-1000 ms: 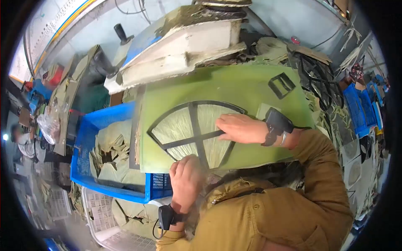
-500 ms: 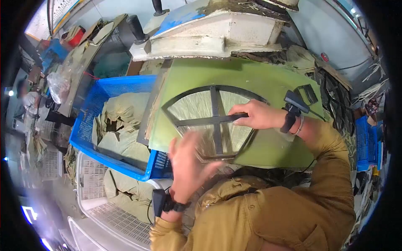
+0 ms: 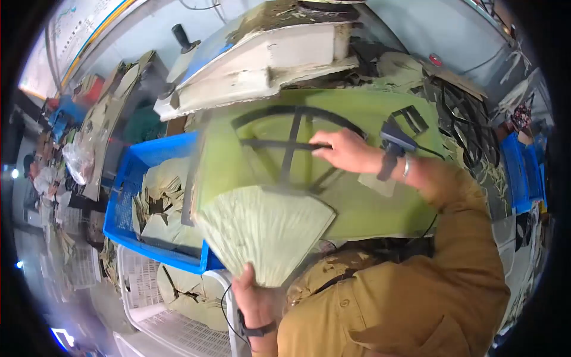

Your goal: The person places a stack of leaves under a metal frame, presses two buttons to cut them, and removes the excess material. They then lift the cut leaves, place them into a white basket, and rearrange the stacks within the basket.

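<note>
In the head view, my left hand [image 3: 257, 299] pinches the lower tip of a fan-shaped pale green sheet [image 3: 267, 229]. The sheet has a wrinkled, fibrous look and overlaps the near edge of a yellow-green board [image 3: 380, 211]. My right hand [image 3: 348, 150] is closed on the crossbar of a dark fan-shaped frame [image 3: 291, 144] with crossed bars, tilted over the board. Board surface shows through the frame's openings. Near my right wrist, a small black rectangular frame [image 3: 410, 120] lies on the board.
A blue crate [image 3: 151, 259] with fan-shaped sheets stands left of the board, above a white basket [image 3: 137, 285] holding more sheets. White machinery [image 3: 256, 77] overhangs the board's far side. Dark strip scraps [image 3: 461, 131] pile up at the right.
My left hand has drawn the fan-shaped sheet out from under the dark frame toward my body. My right hand still grips the frame, now tilted.
</note>
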`<state>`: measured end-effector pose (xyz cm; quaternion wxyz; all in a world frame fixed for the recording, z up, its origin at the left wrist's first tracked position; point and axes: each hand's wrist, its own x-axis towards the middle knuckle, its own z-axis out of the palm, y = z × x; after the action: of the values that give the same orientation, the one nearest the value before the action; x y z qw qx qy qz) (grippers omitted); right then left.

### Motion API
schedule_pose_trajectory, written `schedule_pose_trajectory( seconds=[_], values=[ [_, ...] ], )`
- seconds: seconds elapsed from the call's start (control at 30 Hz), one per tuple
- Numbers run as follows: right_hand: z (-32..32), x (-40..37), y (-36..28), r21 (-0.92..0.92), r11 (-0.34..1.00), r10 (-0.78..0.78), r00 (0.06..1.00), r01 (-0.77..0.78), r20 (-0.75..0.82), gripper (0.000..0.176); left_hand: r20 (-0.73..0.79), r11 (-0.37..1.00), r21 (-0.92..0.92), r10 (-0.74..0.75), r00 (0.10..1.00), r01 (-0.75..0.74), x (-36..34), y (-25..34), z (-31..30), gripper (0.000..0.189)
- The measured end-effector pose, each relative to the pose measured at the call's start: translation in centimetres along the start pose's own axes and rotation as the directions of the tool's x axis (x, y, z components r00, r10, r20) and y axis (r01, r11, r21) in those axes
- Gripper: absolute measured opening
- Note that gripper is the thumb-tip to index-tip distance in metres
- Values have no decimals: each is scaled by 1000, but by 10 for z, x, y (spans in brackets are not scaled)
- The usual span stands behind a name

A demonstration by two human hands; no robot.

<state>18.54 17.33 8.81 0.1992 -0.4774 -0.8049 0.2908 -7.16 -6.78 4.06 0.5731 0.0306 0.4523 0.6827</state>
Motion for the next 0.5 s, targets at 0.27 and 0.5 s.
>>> schedule_pose_trajectory(
  seconds=[0.27,0.5],
  values=[
    [-64,-45,57,-325,945,-84,991,46,-103,32,-186,995,46,100,978,-93,-25,14,-27,52],
    [-62,-95,97,-309,946,134,987,-100,91,54,-281,974,13,219,935,-224,-41,14,-40,53]
  ],
)
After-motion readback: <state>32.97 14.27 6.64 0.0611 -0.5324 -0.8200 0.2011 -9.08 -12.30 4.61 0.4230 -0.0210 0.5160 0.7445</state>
